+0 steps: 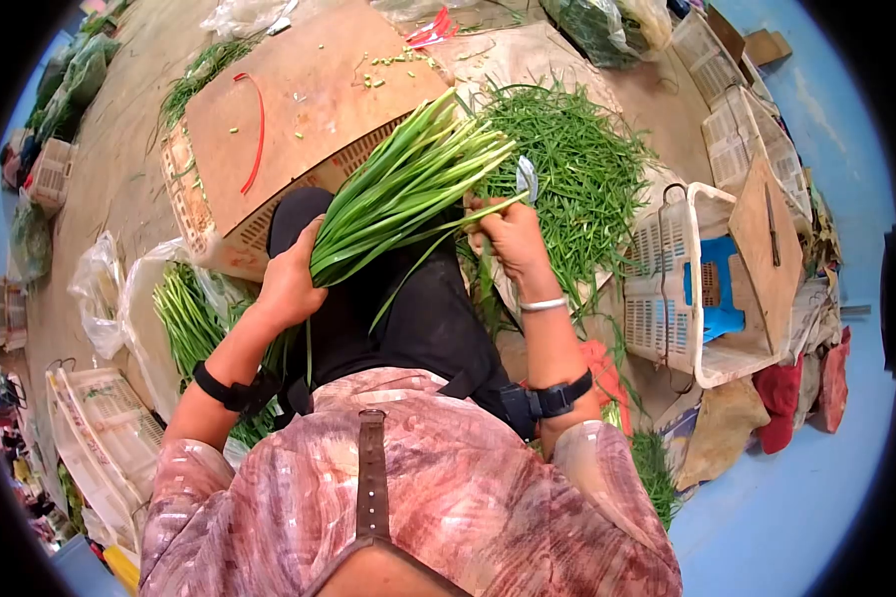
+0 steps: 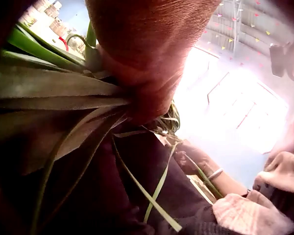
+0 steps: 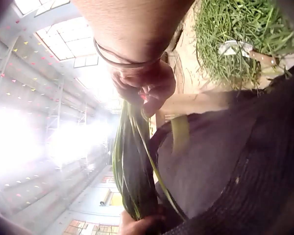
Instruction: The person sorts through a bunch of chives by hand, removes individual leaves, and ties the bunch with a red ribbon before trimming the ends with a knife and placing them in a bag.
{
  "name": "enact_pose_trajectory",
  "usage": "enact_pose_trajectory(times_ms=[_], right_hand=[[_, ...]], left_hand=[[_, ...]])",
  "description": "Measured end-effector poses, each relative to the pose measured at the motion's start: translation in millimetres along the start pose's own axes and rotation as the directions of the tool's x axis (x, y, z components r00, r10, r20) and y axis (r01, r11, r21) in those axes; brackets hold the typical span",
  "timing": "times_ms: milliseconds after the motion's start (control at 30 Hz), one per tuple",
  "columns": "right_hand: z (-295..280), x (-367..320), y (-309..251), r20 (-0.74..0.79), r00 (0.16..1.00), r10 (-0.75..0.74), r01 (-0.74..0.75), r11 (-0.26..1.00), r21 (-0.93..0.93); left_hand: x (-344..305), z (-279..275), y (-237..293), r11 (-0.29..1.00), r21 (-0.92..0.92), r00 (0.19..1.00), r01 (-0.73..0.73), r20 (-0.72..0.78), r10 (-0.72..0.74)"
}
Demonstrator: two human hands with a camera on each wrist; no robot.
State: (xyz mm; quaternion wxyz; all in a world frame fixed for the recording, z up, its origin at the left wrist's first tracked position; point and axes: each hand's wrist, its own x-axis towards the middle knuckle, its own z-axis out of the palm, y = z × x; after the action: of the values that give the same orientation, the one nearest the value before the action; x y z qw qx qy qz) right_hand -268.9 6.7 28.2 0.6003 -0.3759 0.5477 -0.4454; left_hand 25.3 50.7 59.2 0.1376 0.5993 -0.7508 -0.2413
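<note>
My left hand (image 1: 294, 274) grips a thick bunch of garlic chives (image 1: 408, 189) by its leafy part, above my dark-trousered lap. The pale stalk ends fan out up and to the right. At the right side of the bunch my right hand (image 1: 516, 239) pinches a chive stalk (image 1: 503, 203) between thumb and curled fingers. Seen from the right wrist, the hand (image 3: 144, 85) is at the stalk ends, and long leaves hang down toward the left hand (image 3: 139, 225). In the left wrist view, broad leaves (image 2: 49, 93) come out of the fist, and some loose ones dangle below it.
Loose green trimmings (image 1: 577, 169) lie heaped at the right, with a knife (image 3: 263, 58) on them. A board (image 1: 309, 99) on a crate ahead carries cut bits and a red strip (image 1: 259, 139). More chives (image 1: 184, 313) lie at the left; a white basket (image 1: 657, 289) stands right.
</note>
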Motion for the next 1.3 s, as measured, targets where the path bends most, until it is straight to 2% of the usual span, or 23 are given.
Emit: enact_pose_trajectory(times_ms=[67, 133, 200, 233, 267, 333, 400, 467, 500, 533, 567, 600, 667, 700, 767, 833, 867, 933, 1000, 1033, 1200, 1267, 1300], right_hand=[[-19.5, -2.0, -3.1, 0.007, 1.0, -0.021, 0.022, 0.998, -0.063], [-30.4, 0.8, 3.1, -0.013, 0.998, -0.065, 0.065, 0.998, -0.026], [-37.7, 8.9, 4.3, 0.011, 0.975, -0.224, 0.215, 0.917, -0.335], [-45.3, 16.1, 12.6, 0.006, 0.949, -0.315, 0.292, 0.875, -0.387], [-45.6, 9.4, -5.5, -0.003, 0.928, -0.373, 0.313, 0.784, -0.536], [-78.7, 18.3, -7.8, 0.073, 0.896, -0.439, 0.395, 0.709, -0.584], [-115.9, 21.3, -14.5, 0.062, 0.93, -0.363, 0.308, 0.675, -0.67], [-157.1, 31.3, -13.7, -0.048, 0.916, -0.399, 0.218, 0.592, -0.776], [-185.0, 41.7, -8.7, -0.136, 0.913, -0.384, 0.09, 0.515, -0.852], [-185.2, 41.6, -18.1, -0.223, 0.898, -0.379, -0.043, 0.429, -0.902], [-185.5, 36.1, -25.8, -0.328, 0.89, -0.316, -0.28, 0.188, -0.941], [-181.6, 35.6, -29.2, -0.324, 0.89, -0.321, -0.276, 0.186, -0.943], [-170.0, 46.5, -43.6, -0.362, 0.849, -0.386, -0.335, 0.139, -0.932], [-161.9, 53.4, -48.2, -0.191, 0.838, -0.511, -0.132, 0.151, -0.98], [-119.6, 59.7, -76.0, -0.058, 0.872, -0.486, 0.193, 0.451, -0.871], [-80.2, 70.7, -90.3, 0.023, 0.917, -0.398, 0.326, 0.714, -0.62], [-59.9, 68.2, -101.1, 0.099, 0.931, -0.352, 0.341, 0.737, -0.584], [-35.6, 76.3, -104.1, 0.222, 0.95, -0.221, 0.305, 0.812, -0.497], [-26.8, 85.8, -96.9, 0.336, 0.936, -0.101, 0.289, 0.765, -0.575], [-21.0, 83.8, -93.2, 0.393, 0.895, -0.208, 0.406, 0.745, -0.53], [-28.0, 57.0, -100.4, 0.364, 0.877, -0.314, 0.46, 0.769, -0.443], [-29.8, 39.8, -99.8, 0.347, 0.856, -0.383, 0.482, 0.834, -0.267], [-30.0, 31.8, -99.4, 0.311, 0.876, -0.369, 0.455, 0.846, -0.278]], left_hand=[[-2.5, 3.5, -1.2, 0.998, -0.013, 0.996, -0.061, -0.061, 0.06], [-5.0, 7.4, -0.2, 0.999, 0.011, 0.997, -0.045, -0.061, 0.046], [-5.8, 9.8, 1.3, 0.999, 0.039, 0.997, -0.038, -0.064, 0.04], [-5.8, 10.4, 1.3, 0.998, 0.044, 0.995, -0.054, -0.079, 0.057], [-5.9, 10.5, 0.8, 0.997, 0.049, 0.993, -0.064, -0.095, 0.068], [-7.3, 10.5, 1.6, 0.995, 0.066, 0.991, -0.072, -0.105, 0.078], [-9.0, 10.4, 1.4, 0.993, 0.081, 0.99, -0.083, -0.11, 0.092], [-10.3, 11.7, 1.7, 0.988, 0.134, 0.991, -0.077, -0.1, 0.091], [-10.2, 12.2, 2.6, 0.989, 0.13, 0.99, -0.077, -0.104, 0.09], [-11.1, 12.6, 3.5, 0.98, 0.172, 0.984, -0.1, -0.128, 0.123], [-12.0, 13.1, 4.1, 0.969, 0.216, 0.976, -0.121, -0.152, 0.156], [-13.4, 13.7, 5.1, 0.969, 0.215, 0.975, -0.119, -0.158, 0.155], [-13.3, 14.1, 7.1, 0.928, 0.337, 0.96, -0.16, -0.165, 0.225], [-12.5, 13.4, 6.9, 0.93, 0.337, 0.96, -0.147, -0.177, 0.216], [-12.0, 11.3, 7.0, 0.885, 0.411, 0.935, -0.221, -0.17, 0.312], [-10.9, 7.2, 8.2, 0.833, 0.482, 0.908, -0.272, -0.157, 0.387], [-8.5, 6.1, 7.6, 0.835, 0.48, 0.909, -0.27, -0.16, 0.386], [-5.0, 3.8, 5.2, 0.777, 0.534, 0.843, -0.333, -0.201, 0.499], [-6.2, 1.2, 2.6, 0.777, 0.537, 0.86, -0.329, -0.171, 0.482], [-7.1, 0.3, 1.3, 0.775, 0.539, 0.876, -0.33, -0.131, 0.464], [-8.8, -4.2, -3.2, 0.763, 0.533, 0.852, -0.367, -0.137, 0.505], [-7.6, -2.8, -5.0, 0.767, 0.52, 0.844, -0.376, -0.15, 0.515], [-7.2, 0.0, -7.2, 0.8, 0.476, 0.842, -0.367, -0.196, 0.503]])
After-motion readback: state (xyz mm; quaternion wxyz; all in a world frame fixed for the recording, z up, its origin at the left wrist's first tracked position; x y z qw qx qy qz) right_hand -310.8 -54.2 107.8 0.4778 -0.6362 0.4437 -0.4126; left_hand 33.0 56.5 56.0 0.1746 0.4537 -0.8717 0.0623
